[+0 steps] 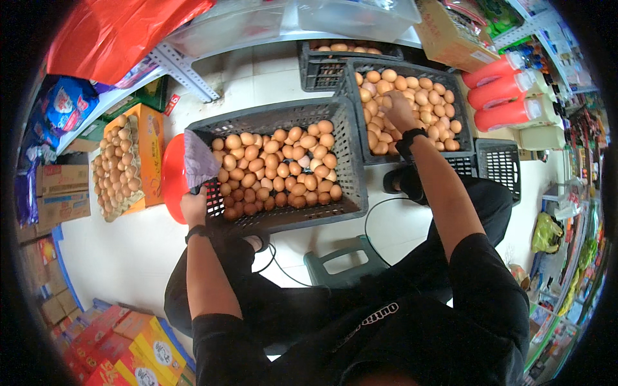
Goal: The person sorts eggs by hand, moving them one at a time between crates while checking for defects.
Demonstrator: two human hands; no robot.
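Brown eggs (270, 169) fill much of a black perforated plastic crate (299, 108) in front of me. My left hand (194, 207) is closed at this crate's left rim, beside a grey-purple cloth (199, 157) draped over the corner; it seems to grip the crate's edge or a dark piece there. My right hand (400, 110) reaches into a second black crate (413, 157), farther right, with its fingers down on brown eggs (427, 99). Whether the fingers hold an egg cannot be told. Both wrists carry black bands.
An egg tray (118, 169) holding eggs stands on the left by an orange box (153, 154) and a red basin (174, 178). Another egg crate (321, 72) sits behind. A green stool (343, 265) stands between my legs, near a cable. Pink bottles (499, 91) line the right.
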